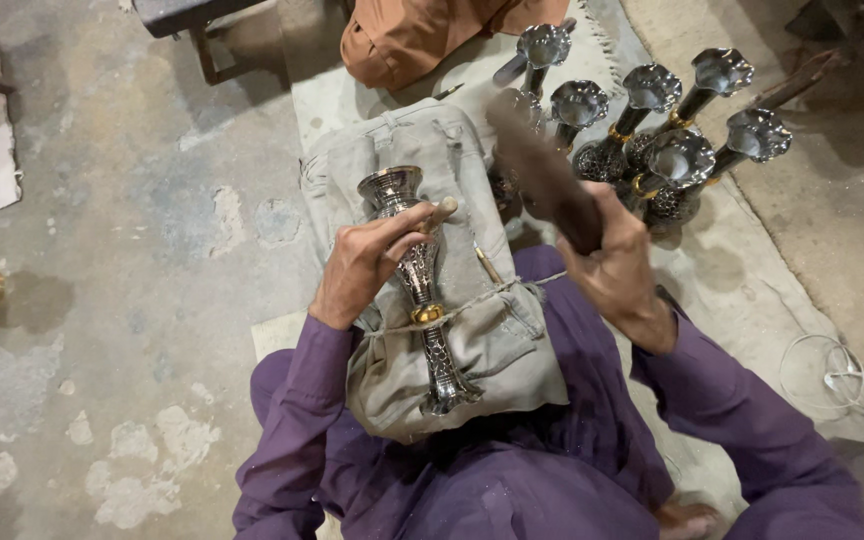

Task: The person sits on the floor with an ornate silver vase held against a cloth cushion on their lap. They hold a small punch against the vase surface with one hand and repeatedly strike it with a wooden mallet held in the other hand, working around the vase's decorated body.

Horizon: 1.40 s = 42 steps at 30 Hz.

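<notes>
Our left hand point(362, 265) pinches a thin wooden punch point(439, 213) against the shiny, bumpy vase point(415, 262) on a soft cloth pad point(492, 340). Our right hand point(620, 268) grips a dark mallet point(542, 170).

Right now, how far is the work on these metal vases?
Done, it seems: a group of finished vases stands on the mat. In hand: one engraved vase lies on a cloth cushion; the left hand holds a small punch on it, the right hand lifts a dark mallet. How much of this vase remains, I cannot tell.
</notes>
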### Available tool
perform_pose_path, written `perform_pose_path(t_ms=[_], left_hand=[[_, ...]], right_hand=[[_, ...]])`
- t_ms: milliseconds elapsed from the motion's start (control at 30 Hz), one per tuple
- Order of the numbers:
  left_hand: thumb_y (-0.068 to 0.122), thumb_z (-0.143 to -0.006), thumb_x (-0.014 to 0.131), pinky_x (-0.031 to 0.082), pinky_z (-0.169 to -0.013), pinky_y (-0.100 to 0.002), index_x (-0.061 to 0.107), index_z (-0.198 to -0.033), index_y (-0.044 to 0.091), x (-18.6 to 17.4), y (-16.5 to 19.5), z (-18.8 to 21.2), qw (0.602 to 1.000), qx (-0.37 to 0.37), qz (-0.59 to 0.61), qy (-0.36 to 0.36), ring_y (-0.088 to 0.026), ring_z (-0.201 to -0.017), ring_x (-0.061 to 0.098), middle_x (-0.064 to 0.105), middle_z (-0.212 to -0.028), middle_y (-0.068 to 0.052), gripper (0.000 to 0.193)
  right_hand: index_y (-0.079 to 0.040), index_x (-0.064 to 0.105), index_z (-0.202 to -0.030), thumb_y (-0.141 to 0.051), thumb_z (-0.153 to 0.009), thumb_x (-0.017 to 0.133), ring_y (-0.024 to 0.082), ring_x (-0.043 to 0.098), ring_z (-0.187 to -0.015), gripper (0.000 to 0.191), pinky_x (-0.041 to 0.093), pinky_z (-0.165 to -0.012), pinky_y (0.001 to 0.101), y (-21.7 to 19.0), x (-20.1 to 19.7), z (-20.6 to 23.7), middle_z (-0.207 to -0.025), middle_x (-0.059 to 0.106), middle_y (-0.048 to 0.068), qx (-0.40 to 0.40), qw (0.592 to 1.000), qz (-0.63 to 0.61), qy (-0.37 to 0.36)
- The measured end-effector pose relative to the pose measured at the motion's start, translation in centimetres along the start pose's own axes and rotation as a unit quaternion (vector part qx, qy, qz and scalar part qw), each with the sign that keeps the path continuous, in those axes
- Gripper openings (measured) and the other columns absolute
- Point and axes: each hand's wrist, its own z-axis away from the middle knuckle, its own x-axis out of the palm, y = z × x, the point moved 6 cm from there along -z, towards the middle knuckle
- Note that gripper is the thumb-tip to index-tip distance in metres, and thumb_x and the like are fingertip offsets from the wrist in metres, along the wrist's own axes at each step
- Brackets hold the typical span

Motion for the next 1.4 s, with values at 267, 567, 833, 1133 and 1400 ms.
perform_pose_path(t_ms=[267,567,833,1133,1400], left_hand=[[0.013,-0.094,0.075,0.062,-0.077,-0.036,0.067,-0.135,0.017,0.0,0.1,-0.4,1.0,0.007,-0.016,-0.011,-0.024,-0.093,0.078,0.077,-0.113,-0.011,0.043],[0.014,-0.093,0.074,0.062,-0.075,-0.035,0.068,-0.134,0.016,0.0,0.1,-0.8,1.0,-0.007,-0.007,-0.028,-0.024,-0.088,0.079,0.078,-0.11,-0.01,0.041],[0.015,-0.094,0.074,0.061,-0.076,-0.036,0.067,-0.135,0.015,-0.3,0.5,-0.9,1.0,0.007,-0.002,-0.022,-0.025,-0.092,0.078,0.077,-0.113,-0.012,0.042],[0.016,-0.096,0.073,0.06,-0.074,-0.036,0.068,-0.135,0.016,-0.2,0.4,-0.9,0.999,-0.018,0.002,-0.034,-0.025,-0.087,0.078,0.078,-0.106,-0.011,0.039],[0.01,-0.098,0.071,0.063,-0.078,-0.033,0.064,-0.139,0.013,-0.2,-0.4,-0.4,0.999,-0.037,0.024,0.021,-0.02,-0.091,0.079,0.079,-0.105,-0.012,0.041]], right_hand=[[-0.01,0.056,-0.126,-0.01,-0.104,0.064,0.016,0.071,-0.075,0.023,0.065,-0.07,0.0338,0.5,0.5,0.0,-0.094,0.068,0.004,-0.012,0.988,-0.154,0.019],[-0.007,0.059,-0.133,-0.013,-0.098,0.07,0.022,0.075,-0.089,0.037,0.064,-0.078,0.0382,0.6,0.6,0.3,-0.11,0.073,0.01,-0.015,0.998,-0.013,-0.055],[-0.009,0.061,-0.126,-0.004,-0.092,0.07,0.025,0.075,-0.083,0.036,0.061,-0.074,0.0384,-0.5,-0.2,-0.3,-0.099,0.074,0.009,0.001,0.998,0.046,-0.045],[-0.005,0.062,-0.127,-0.003,-0.091,0.071,0.025,0.074,-0.079,0.037,0.061,-0.069,0.0375,0.6,0.0,0.8,-0.102,0.074,0.012,-0.01,0.998,0.065,-0.018],[-0.011,0.056,-0.139,-0.001,-0.09,0.065,0.025,0.074,-0.079,0.05,0.062,-0.064,0.0381,2.2,0.9,0.9,-0.104,0.071,0.008,0.013,0.991,0.119,-0.064]])
